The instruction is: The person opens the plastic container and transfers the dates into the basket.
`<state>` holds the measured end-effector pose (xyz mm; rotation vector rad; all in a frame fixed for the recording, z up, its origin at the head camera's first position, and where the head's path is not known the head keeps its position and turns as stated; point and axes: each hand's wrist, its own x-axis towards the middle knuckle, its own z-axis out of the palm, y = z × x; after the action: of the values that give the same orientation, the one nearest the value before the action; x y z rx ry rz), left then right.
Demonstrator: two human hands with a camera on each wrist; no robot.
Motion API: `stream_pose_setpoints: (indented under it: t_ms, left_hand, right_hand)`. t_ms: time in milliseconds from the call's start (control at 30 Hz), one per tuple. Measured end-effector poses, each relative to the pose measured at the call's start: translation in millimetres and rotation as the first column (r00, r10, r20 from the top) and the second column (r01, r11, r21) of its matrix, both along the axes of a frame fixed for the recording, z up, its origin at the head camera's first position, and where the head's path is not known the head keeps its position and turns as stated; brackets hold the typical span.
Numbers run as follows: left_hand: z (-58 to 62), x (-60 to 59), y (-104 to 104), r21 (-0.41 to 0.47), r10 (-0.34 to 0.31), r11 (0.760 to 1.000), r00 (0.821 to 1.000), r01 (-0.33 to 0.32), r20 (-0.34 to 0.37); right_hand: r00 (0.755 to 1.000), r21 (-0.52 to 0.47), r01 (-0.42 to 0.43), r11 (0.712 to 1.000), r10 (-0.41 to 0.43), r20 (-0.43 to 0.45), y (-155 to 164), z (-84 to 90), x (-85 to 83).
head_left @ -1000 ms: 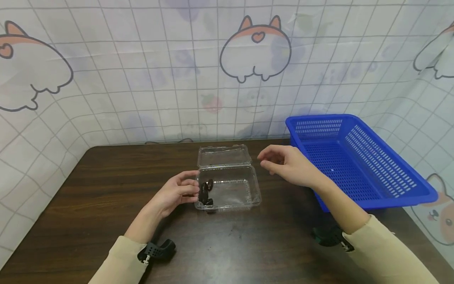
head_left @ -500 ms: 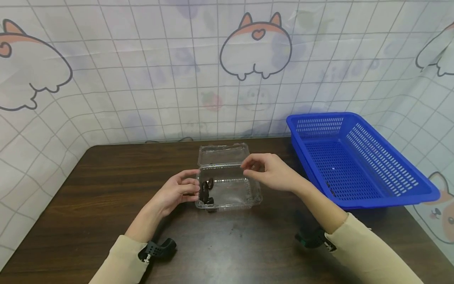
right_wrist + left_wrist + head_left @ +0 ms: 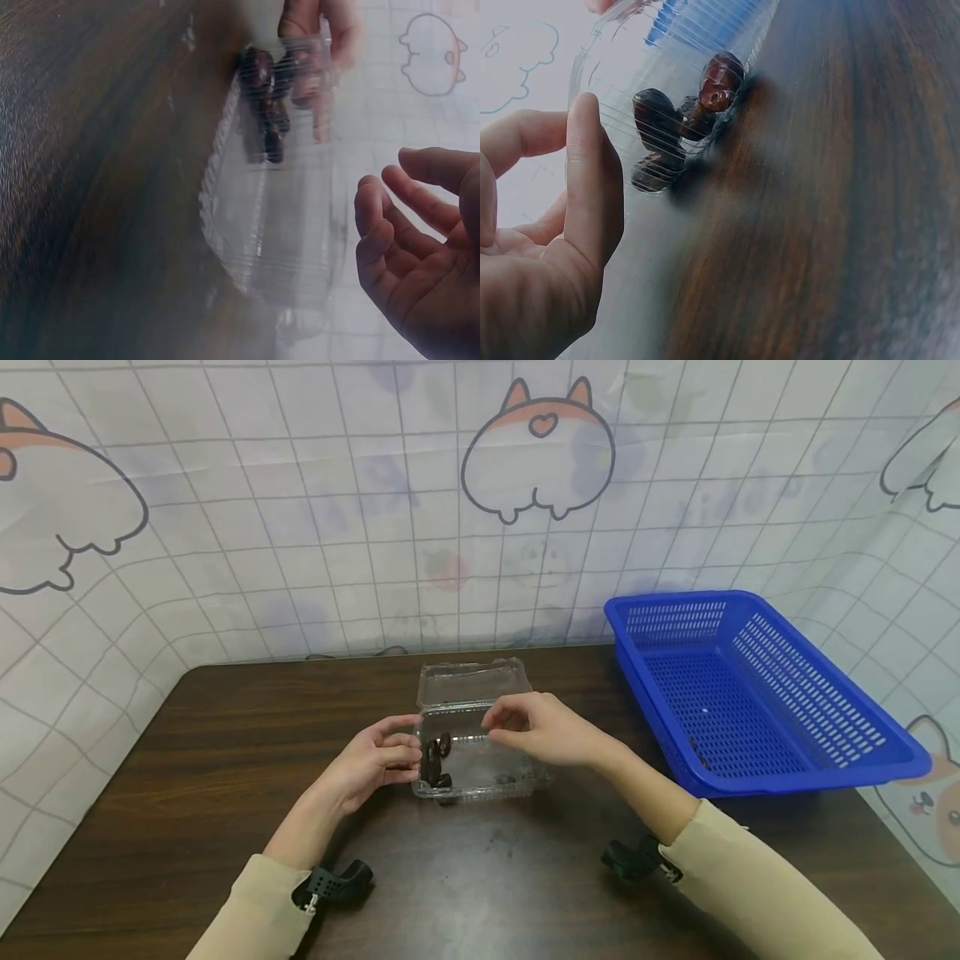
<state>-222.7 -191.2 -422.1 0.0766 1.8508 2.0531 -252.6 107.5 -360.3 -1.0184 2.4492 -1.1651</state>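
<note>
A clear plastic clamshell box sits on the table with its lid folded back toward the wall. Several dark brown, wrinkled dates lie together at its left end. My left hand rests its fingertips against the box's left side; in the left wrist view the thumb lies on the outside of the wall. Over the right half of the box hovers my right hand, its fingers loosely bent. In the right wrist view nothing shows between those fingers.
At the right stands a large blue slotted plastic basket, with a small dark bit near its left wall inside. The dark wood table ends at a wall covering printed with a grid and cartoon animals.
My right hand has moved left from beside the basket to above the box. The left hand stays at the box's left side, and the dates lie as before.
</note>
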Motion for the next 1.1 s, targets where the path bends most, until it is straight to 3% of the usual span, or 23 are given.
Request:
stream_pose_setpoints:
  t_ms: [500,700,1100]
  left_hand:
    - [1.4,1.1,1,-0.005,0.001,1.000,1.000,-0.001,0.004]
    - [1.3,0.1,1,-0.005,0.002,1.000,1.000,-0.002,0.007]
    - [1.3,1.4,1,-0.005,0.008,1.000,1.000,-0.008,0.015]
  right_hand:
    - [0.998,0.037,-0.061,0.997,0.061,0.015,-22,-15.6,-4.4]
    - [0.995,0.100,-0.096,0.990,0.092,0.040,-32,-21.8,-7.7]
    - [0.995,0.146,-0.070,0.987,0.058,0.080,-43,-32.0,-6.7]
